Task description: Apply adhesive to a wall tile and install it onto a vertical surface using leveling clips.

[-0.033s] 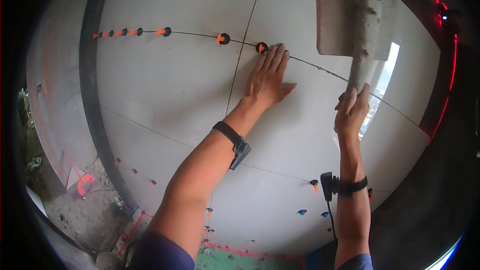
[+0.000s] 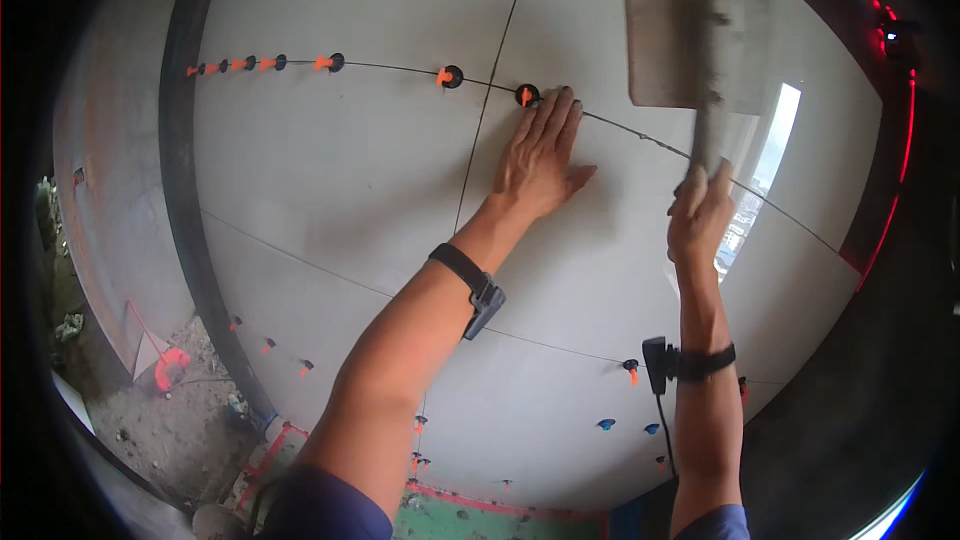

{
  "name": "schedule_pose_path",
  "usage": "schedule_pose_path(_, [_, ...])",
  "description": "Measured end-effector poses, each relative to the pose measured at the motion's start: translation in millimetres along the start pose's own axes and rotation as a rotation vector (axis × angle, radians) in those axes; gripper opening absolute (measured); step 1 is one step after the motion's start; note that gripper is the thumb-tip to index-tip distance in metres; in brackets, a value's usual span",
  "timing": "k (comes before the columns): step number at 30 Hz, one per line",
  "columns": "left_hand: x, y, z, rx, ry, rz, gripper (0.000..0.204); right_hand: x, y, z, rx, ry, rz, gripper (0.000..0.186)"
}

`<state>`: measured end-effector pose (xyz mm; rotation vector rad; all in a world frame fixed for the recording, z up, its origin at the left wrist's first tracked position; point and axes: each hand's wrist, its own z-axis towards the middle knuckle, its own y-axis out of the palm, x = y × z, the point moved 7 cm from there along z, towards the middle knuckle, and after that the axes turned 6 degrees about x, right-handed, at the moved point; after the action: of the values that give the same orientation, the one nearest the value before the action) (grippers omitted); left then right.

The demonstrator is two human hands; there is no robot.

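Note:
Large pale tiles (image 2: 330, 170) fill the middle, split by thin joints. My left hand (image 2: 540, 155) lies flat on a tile, fingers spread, fingertips beside an orange-and-black levelling clip (image 2: 526, 95) on a joint. More such clips (image 2: 331, 62) run leftward along that joint. My right hand (image 2: 700, 215) grips the handle of a worn trowel-like tool with a flat rectangular plate (image 2: 655, 35), raised at the upper right; it is blurred, and whether it touches the tile I cannot tell. A bright window reflection shows in the tile beside it.
A dark border (image 2: 180, 160) edges the tiles at left, beside a grey panel (image 2: 120, 190) and debris-strewn concrete (image 2: 190, 440) with an orange object (image 2: 172, 365). Red light lines (image 2: 905, 140) mark the right edge. Orange and blue clips (image 2: 605, 424) sit lower, above green flooring (image 2: 480, 520).
The tool and my right hand have shifted slightly left, the tool now blurred by motion. My left hand has moved very slightly right, still flat on the tile.

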<state>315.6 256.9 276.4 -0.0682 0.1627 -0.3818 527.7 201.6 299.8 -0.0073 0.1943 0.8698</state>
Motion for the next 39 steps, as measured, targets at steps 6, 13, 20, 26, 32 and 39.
schedule_pose_path(6, [0.4, 10.4, -2.9, 0.045, 0.031, -0.005, 0.080, 27.8, 30.9, 20.8, -0.257, 0.118, -0.308, 0.039])
schedule_pose_path(13, [0.9, 3.3, 3.8, 0.038, 0.012, -0.014, 0.077, 2.5, 32.8, 19.1, -0.104, 0.120, -0.107, 0.039])
schedule_pose_path(20, [-5.9, 3.8, 1.1, 0.039, -0.015, -0.104, 0.076, -28.5, 44.2, 33.1, -0.227, 0.128, -0.193, 0.038])
schedule_pose_path(26, [3.6, 0.9, 2.7, 0.074, 0.015, -0.084, 0.076, -0.8, 69.1, 56.7, -0.138, 0.102, -0.337, 0.040])
schedule_pose_path(32, [0.0, -29.1, 23.6, -0.149, -0.043, -0.081, 0.068, 9.7, 86.3, 64.9, -0.176, 0.054, -0.356, 0.042])
schedule_pose_path(39, [-125.9, -80.1, 131.7, 0.122, 0.208, 0.196, 0.078, 2.9, 85.9, 63.6, -0.200, 0.086, -0.285, 0.042])
